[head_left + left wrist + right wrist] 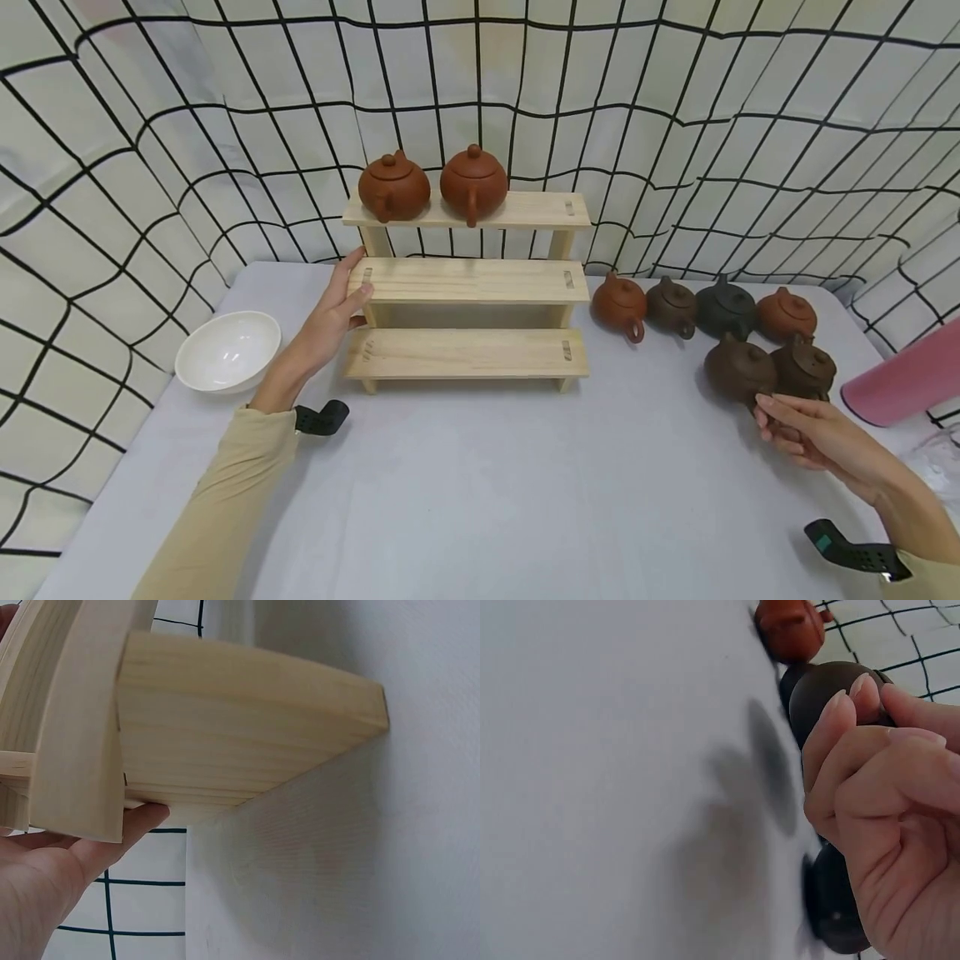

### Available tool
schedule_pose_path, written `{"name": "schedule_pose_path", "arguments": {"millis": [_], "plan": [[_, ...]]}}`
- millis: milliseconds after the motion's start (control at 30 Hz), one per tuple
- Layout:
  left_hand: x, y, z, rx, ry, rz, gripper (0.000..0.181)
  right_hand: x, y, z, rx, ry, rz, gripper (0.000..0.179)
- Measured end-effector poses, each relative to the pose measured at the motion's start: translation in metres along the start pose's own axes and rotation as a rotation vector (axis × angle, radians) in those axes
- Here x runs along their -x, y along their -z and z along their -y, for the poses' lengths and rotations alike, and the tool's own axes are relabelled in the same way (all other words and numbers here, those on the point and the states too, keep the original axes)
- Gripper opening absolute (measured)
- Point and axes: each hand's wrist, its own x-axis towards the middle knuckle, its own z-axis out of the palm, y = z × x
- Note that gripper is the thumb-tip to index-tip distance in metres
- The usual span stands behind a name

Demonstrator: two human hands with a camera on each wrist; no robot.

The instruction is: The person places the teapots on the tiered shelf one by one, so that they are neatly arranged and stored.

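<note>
- On R side of counter [487, 483], my R hand [832, 442] has fingers & thumb drawn in, pinching handle end of dk brown teapot [738, 367]; in R wrist view its shadow falls on the surface apart from it.
- R arm comes in from lower R edge, hand angled up & L; black strap [858, 552] at wrist.
- My L hand [322, 312] grips L end of wooden stand [465, 354] at mid tier, thumb over front edge, fingers behind/under board.
- L forearm slants up from lower L, tan sleeve [240, 475] to the wrist.
- Next to the held pot, just R: brown teapot [804, 369]. Behind, row of 4: red-brown pot [618, 304] nearest stand, then brown, v. dark, another red-brown.
- Stand has 3 tiers, approx. mid-counter, w/ 2 red-brown teapots [474, 185] side by side up top, L half.
- Counter surface pale, smooth; white bowl [225, 352] at L, pink cylinder [903, 379] at far R.
- Black wire grid [480, 104] w/ white backing round back & both sides.
</note>
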Motion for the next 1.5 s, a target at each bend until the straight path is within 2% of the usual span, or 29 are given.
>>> {"name": "schedule_pose_path", "arguments": {"millis": [300, 500, 633, 767, 933, 1067, 1300, 1500], "plan": [[0.0, 0.001, 0.0, -0.01, 0.0, -0.003, 0.066, 0.005, -0.021, 0.035, 0.027, 0.127, -0.047, 0.033], [0.001, 0.0, -0.001, -0.015, -0.002, -0.001, 0.065, -0.001, -0.038, 0.074, 0.009, 0.234, -0.016, 0.031], [0.002, 0.001, -0.002, -0.008, -0.005, -0.002, 0.065, -0.016, -0.054, 0.103, -0.016, 0.289, 0.019, 0.029], [0.001, 0.0, -0.002, 0.001, -0.009, 0.005, 0.065, -0.034, -0.074, 0.135, -0.001, 0.281, 0.002, 0.03], [0.001, 0.001, -0.001, 0.001, -0.005, 0.002, 0.065, -0.06, -0.099, 0.176, 0.072, 0.254, -0.029, 0.04], [0.002, 0.001, 0.0, -0.003, -0.004, 0.003, 0.065, -0.08, -0.114, 0.202, 0.066, 0.238, -0.038, 0.041], [0.003, 0.001, 0.0, 0.001, -0.01, 0.005, 0.065, -0.11, -0.125, 0.225, 0.096, 0.254, -0.088, 0.034], [0.003, 0.002, -0.001, -0.011, -0.013, 0.002, 0.064, -0.123, -0.129, 0.237, 0.061, 0.238, -0.097, 0.035]]}}
